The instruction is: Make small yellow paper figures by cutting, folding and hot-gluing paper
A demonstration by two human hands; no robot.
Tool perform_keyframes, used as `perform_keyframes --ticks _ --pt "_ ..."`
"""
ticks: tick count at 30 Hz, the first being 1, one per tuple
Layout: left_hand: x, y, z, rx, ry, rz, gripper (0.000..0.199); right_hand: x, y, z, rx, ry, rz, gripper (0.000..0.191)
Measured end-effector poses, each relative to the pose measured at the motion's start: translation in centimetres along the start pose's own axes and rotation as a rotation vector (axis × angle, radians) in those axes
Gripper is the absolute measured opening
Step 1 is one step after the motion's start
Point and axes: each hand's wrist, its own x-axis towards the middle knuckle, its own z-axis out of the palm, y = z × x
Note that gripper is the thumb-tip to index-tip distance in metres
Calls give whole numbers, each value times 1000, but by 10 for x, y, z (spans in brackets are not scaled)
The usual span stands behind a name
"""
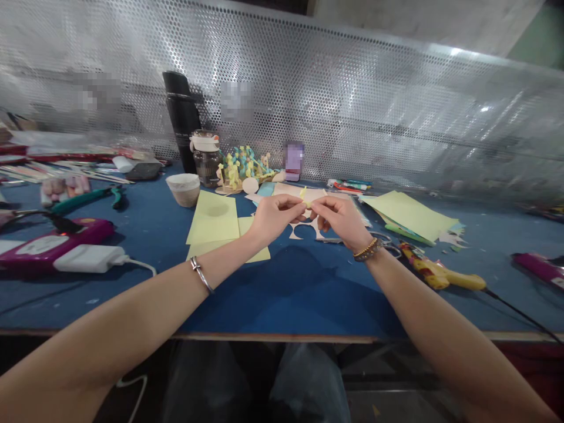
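My left hand (278, 216) and my right hand (338, 218) meet at the fingertips above the table. Both pinch a small strip of yellow paper (308, 204), mostly covered by the fingers. Under the hands lies cut pale paper (296, 232) with rounded cutouts. Left of my left hand, yellow paper sheets (212, 224) overlap on the blue tabletop (282, 299). Scissors (390, 239), partly hidden, lie beside my right wrist. A yellow glue gun (440, 275) rests to the right of my right forearm.
Behind stand a black thermos (181, 120), a jar (206, 161), a paper cup (184, 191) and small paper decorations (247, 164). A purple power strip (57, 247) and pliers (88, 198) lie left. More yellow paper (409, 214) lies right. A perforated metal panel (374, 111) closes the back.
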Motion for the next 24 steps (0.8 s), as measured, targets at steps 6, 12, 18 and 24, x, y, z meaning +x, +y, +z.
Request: perform_keyframes --ticks 6,12,18,24 --pt "2 -2 -1 -34 -10 -18 26 -1 -1 1 -33 8 -19 26" --pt "1 0 0 -34 -24 -21 25 -2 -2 2 -37 0 -26 24" --pt "0 1 0 -45 -34 -34 24 -1 -1 2 -14 1 -3 24" --pt "0 4 0 -140 -67 -112 26 -1 -3 2 12 19 31 21"
